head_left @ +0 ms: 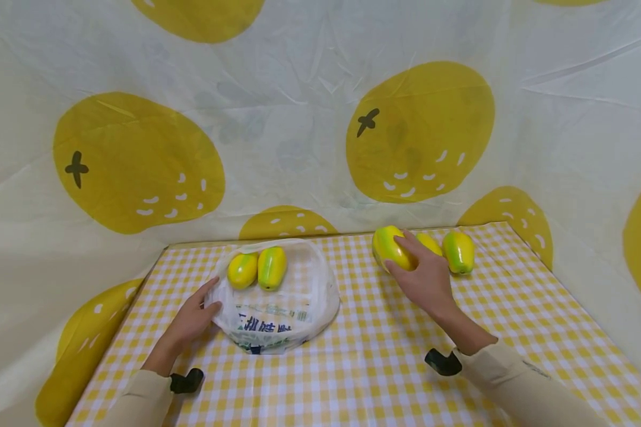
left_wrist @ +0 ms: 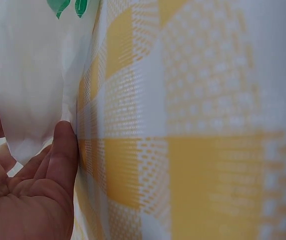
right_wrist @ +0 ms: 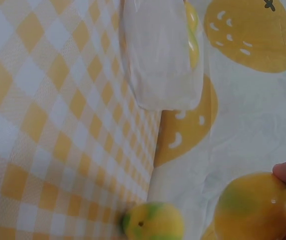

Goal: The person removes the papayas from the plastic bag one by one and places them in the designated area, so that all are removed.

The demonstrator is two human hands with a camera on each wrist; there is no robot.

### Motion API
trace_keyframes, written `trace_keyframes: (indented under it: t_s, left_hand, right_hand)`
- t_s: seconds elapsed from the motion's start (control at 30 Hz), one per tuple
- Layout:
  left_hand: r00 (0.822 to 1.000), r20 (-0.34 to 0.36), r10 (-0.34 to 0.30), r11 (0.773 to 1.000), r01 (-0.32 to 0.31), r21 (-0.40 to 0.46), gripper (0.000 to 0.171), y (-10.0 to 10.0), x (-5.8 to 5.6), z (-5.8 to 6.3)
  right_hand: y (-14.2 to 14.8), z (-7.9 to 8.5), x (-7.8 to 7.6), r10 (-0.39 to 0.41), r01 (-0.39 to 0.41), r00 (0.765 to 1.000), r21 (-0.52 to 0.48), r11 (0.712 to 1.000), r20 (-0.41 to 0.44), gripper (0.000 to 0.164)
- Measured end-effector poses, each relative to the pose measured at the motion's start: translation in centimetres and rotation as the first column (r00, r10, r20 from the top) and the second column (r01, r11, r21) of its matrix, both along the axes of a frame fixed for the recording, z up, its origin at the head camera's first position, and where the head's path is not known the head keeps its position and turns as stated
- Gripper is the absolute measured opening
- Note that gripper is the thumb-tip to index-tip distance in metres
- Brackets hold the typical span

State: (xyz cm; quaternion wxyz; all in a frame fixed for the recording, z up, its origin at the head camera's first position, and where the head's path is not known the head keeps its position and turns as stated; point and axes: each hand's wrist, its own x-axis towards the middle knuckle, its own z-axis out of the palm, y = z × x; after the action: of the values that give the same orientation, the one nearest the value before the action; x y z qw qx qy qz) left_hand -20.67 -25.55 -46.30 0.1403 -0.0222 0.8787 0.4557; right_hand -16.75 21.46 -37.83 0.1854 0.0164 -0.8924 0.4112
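On the left of the table, a translucent white plastic bag (head_left: 326, 284) lies with its mouth open. A yellow-green papaya (head_left: 243, 271) and a second papaya (head_left: 272, 268) lie side by side in it. My left hand (head_left: 189, 317) holds the bag's left edge; in the left wrist view the white plastic (left_wrist: 28, 80) runs down between thumb and fingers. My right hand (head_left: 424, 279) grips another papaya (head_left: 389, 246), which the right wrist view shows lifted off the cloth. Behind that hand sit a partly hidden papaya (head_left: 429, 242) and one more papaya (head_left: 459, 252).
A yellow-and-white checked cloth (head_left: 374, 367) covers the table. Its back edge meets a hanging white curtain (head_left: 288, 118) printed with large yellow fruit. Dark wrist mounts (head_left: 443, 362) sit at both sleeves.
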Motion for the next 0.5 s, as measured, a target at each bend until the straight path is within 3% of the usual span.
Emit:
trace_keyframes:
  t_s: [0.5]
  left_hand:
    - [1.0,-0.007,-0.007,1.0,0.007,0.018,0.069,0.0,0.2,0.1]
  right_hand:
    - [2.3,0.3,0.6,-0.08,0.08,0.996,-0.015,0.997,-0.026,0.053]
